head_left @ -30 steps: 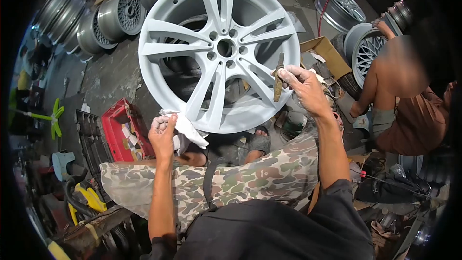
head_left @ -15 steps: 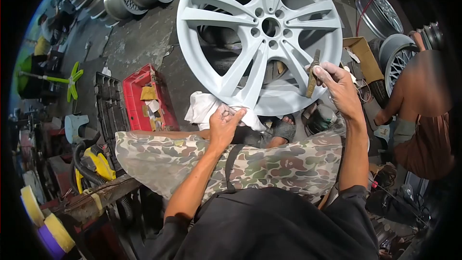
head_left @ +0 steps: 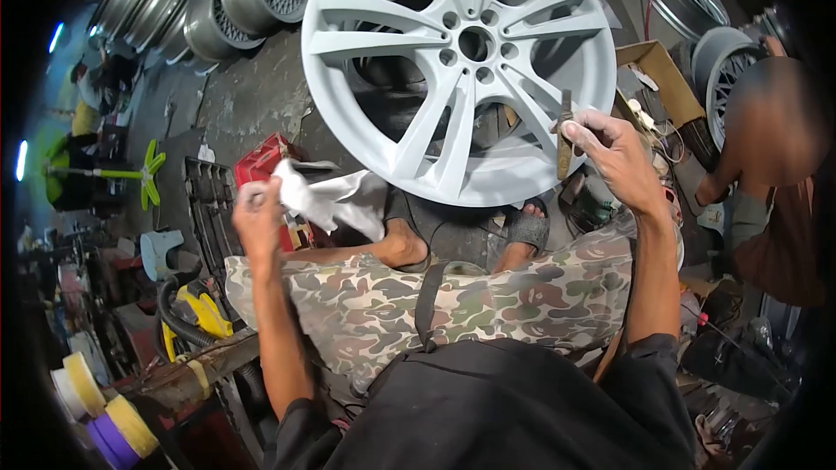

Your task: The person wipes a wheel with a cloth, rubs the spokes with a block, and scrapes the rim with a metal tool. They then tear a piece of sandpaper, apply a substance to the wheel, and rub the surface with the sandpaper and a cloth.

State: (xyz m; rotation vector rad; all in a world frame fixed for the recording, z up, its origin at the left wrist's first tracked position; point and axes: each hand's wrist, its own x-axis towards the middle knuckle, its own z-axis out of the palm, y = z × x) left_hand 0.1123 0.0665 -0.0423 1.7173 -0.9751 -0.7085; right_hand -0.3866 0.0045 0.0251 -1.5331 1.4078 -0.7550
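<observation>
1. Wheel [head_left: 475, 19]: pale, face up, beyond both hands and mostly between their fingers. Its near right edge lies beneath the right fingers. Risk, in my judgement: a scratched or gouged face if the tool slips or dips there.

2. Red crate [head_left: 261, 161]: just beyond the left fingers, partly hidden by the cloth. Scraps show inside. Risk: the hanging cloth could snag on its rim or pick up grit, which would then mark the wheel.

3. White cloth [head_left: 326, 200]: hangs from the left fingers, spread towards the wheel's near edge. Contact with the wheel is not evident. Risk: a loose corner hold could let it drop to the dirty floor.

4. Left hand [head_left: 259, 226]: blurred; fingers closed on one end of the cloth.

5. Right hand [head_left: 620, 152]: dusty; thumb and fingers pinch the tool. Risk: powder on the skin could loosen the grip.

6. Narrow tool [head_left: 565, 144]: dark, near upright in the view, projecting both ways past the right fingers. Whether its lower end touches the wheel cannot be told.
</observation>
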